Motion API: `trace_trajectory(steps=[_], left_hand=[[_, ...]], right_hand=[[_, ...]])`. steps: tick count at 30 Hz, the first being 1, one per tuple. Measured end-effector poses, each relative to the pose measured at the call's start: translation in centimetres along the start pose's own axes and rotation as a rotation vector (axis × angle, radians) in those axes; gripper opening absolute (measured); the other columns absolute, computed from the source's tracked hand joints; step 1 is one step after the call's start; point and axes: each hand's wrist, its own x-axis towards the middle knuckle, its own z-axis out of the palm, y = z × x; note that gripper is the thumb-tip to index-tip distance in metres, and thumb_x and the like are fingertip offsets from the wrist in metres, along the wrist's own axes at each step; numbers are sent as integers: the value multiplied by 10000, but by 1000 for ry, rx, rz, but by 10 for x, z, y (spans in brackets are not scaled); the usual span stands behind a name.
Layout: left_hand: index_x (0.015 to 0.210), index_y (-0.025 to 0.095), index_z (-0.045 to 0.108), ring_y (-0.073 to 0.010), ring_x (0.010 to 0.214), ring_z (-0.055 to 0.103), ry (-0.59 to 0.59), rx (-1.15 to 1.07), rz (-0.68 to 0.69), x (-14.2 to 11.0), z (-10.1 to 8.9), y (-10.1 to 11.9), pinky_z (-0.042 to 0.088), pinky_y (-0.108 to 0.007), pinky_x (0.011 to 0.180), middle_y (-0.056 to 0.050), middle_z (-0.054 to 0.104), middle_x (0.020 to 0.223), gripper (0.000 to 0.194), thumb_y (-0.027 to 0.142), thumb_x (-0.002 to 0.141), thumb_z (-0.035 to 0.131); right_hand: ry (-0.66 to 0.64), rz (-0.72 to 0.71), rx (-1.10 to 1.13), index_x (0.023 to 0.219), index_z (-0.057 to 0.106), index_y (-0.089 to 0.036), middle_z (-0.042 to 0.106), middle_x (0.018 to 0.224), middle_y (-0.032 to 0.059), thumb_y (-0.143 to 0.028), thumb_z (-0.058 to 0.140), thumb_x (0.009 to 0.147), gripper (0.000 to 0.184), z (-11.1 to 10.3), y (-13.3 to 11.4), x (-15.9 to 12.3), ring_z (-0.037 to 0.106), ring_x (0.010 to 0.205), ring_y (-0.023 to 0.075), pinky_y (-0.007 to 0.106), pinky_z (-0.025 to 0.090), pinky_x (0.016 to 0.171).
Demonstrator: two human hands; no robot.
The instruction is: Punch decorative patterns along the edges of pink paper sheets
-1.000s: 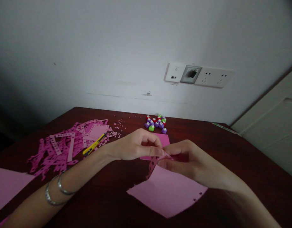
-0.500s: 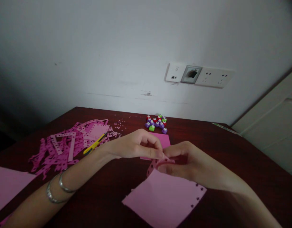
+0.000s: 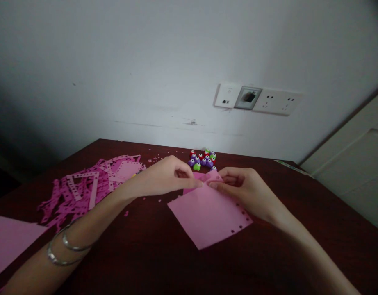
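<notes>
My left hand (image 3: 166, 177) and my right hand (image 3: 244, 189) meet over a pink paper sheet (image 3: 209, 215) lying on the dark wooden table (image 3: 146, 254). Both hands pinch the sheet's far edge, thumbs and forefingers closed on it. A row of small punched holes runs along the sheet's right edge. Two silver bangles (image 3: 61, 248) circle my left wrist. A second pink sheet (image 3: 204, 178) lies partly hidden under my hands.
A heap of punched pink paper strips (image 3: 87, 186) covers the left of the table, with another pink sheet (image 3: 10, 241) at the near left. Several small coloured paper punches (image 3: 203, 159) cluster by the wall. Wall sockets (image 3: 256, 99) sit above; a pale door (image 3: 355, 172) stands right.
Both hands moved away from me and slightly up the table, carrying the pink sheet with them. The torn punched strip seen between my fingers earlier no longer shows.
</notes>
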Motion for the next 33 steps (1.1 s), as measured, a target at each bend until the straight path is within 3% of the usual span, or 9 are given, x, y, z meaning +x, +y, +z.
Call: trace_trajectory(steps=[2,5,9,16,25,33], left_hand=[[760,147,657,-94,598,502,-67,51,26,-1,3,1,343,-197,527,2,603,668,270,400,771,564],[733,143,647,-87,596,484,-30,48,82,0,8,3,339,-192,536,8,588,657,267,379,794,541],[699,134,637,-70,556,457,-73,-50,122,1,9,5,349,-182,531,15,573,625,237,329,796,544],[746,134,655,-79,606,509,-243,-206,114,-1,2,6,395,-178,566,2,610,675,152,269,767,589],[805,122,674,-111,684,556,-174,-302,67,3,13,7,434,-219,630,-28,651,739,199,305,769,607],[776,139,697,-118,700,593,-179,-475,83,3,17,4,465,-224,658,-43,681,769,142,266,724,660]], right_hand=[[12,-27,-1,816,637,-142,614,719,30,-389,547,810,264,0,1,1,525,592,107,203,387,479],[3,-92,-56,773,633,-147,570,669,10,-394,487,852,297,0,1,0,477,563,93,200,356,475],[1,-174,-137,716,593,-154,501,618,-13,-368,442,887,312,2,0,-2,423,557,87,201,335,488],[-144,-223,-123,685,511,-157,453,628,-24,-328,417,911,299,6,-7,-7,377,550,76,202,305,489],[-91,-267,-186,646,431,-174,390,596,-38,-323,399,919,313,13,-8,-7,346,535,79,223,286,495],[-67,-247,13,650,435,-178,399,604,-33,-355,380,919,327,16,-10,-8,365,545,83,211,319,496]])
